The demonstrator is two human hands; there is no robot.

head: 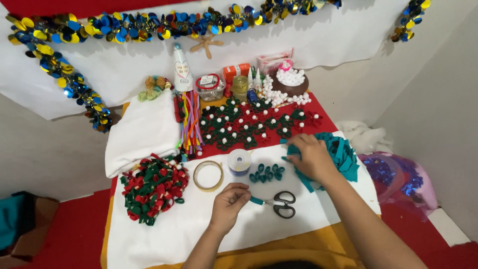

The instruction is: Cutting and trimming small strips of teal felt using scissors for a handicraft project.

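Pinching a small teal felt strip (256,201) in left hand (228,201) at lower centre; right hand (311,157) pressing teal felt pile (343,154). Light, limp; best taken by an edge.

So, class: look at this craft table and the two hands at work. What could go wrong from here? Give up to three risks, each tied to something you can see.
1. The left hand pinches a small teal felt piece right beside the scissors; a sideways slip might meet the blades.
2. The right hand presses on the teal felt pile near the table edge; pulling could drag pieces off.
3. The loose teal loops lie between both hands and could be scattered.
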